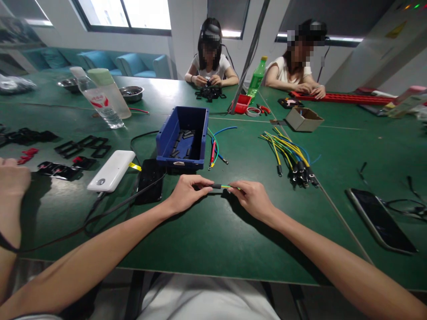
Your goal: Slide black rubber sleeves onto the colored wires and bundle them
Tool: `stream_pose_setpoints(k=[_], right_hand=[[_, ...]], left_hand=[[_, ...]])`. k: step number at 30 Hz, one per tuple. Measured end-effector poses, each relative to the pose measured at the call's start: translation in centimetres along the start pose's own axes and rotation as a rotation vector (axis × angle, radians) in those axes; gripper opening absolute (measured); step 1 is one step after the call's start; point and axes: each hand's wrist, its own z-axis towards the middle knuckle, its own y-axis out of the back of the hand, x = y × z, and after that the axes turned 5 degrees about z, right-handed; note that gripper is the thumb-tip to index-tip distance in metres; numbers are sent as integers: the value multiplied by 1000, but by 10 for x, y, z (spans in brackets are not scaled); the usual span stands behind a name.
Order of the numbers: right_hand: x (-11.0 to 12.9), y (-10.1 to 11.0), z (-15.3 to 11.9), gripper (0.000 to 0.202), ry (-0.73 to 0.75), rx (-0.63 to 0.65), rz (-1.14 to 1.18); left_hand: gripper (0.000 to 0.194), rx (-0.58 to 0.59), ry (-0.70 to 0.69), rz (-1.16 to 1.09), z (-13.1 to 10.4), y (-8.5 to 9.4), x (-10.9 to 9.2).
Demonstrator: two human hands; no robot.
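Note:
Both hands meet above the green table in front of the body. My left hand (191,192) pinches the left end of a short black sleeve (216,186). From the sleeve's right end runs a thin yellow-green wire (226,186), pinched by my right hand (249,195). Just beyond the hands stands a blue bin (182,162) holding several small black tubes (187,134). Beside the bin lie a few loose wires (213,151) in blue, green and red. Farther right rests a bundle of yellow-green and blue wires (290,149) with black-sleeved ends.
A white power bank (111,171) and black phone (150,180) with cables lie left. Another phone (380,220) lies right. Bottles (103,104), a cardboard box (304,120) and a slanted pole (251,53) stand farther back. Two people sit opposite; another person's hand (13,178) is at far left.

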Motion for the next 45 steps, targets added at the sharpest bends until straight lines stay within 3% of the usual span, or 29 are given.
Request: stream_pose_setpoints(k=[17,21,25,26,28,30,32,36,45], right_hand=[[-1,-2,0,28,-3,-8,59],[2,6,1,29,-106,-226,243],[7,8,6,54,-366,-559,822],[9,7,7,55,-413,-565,977],[18,1,8,52,-453,-451,1195],[28,-7,8,46,-450,-301,1281],[37,-14,7,35,-445,-233,1282],[42,-20,7,25,-442,-251,1248],[33,-22,7,28,-453,-260,1222]], left_hand=[[29,78,198,-208,2,-3,6],[31,8,272,-356,2,-2,-1],[34,-118,314,-495,1,-2,-7],[34,-139,320,-525,1,-4,-8],[36,-148,339,-573,-1,-8,-9],[39,-113,360,-582,-5,-14,-11],[39,-75,369,-563,-9,-20,-14],[38,-33,322,-578,-14,-24,-16],[35,6,282,-526,-10,-21,-15]])
